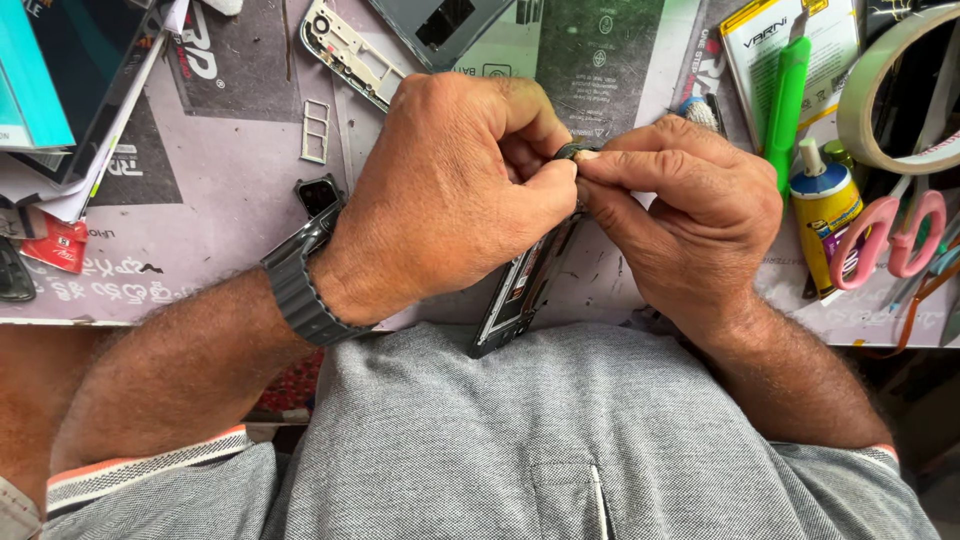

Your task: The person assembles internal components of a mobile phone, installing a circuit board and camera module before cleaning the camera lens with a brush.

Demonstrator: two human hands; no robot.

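Head view: both hands meet above the desk edge. Left hand [450, 195] and right hand [690, 225] pinch 1 small dark part [577, 151] between narrow fingertips, thumbs touching. An opened phone [525, 285] stands tilted beneath them, its top end hidden between the hands; which hand supports it cannot be told. A dark watch [300, 285] sits on the left wrist. On the mat [220, 200]: a phone frame [345, 50], SIM tray [315, 130], glue bottle [825, 205], pink scissors [890, 240], tape roll [890, 90].
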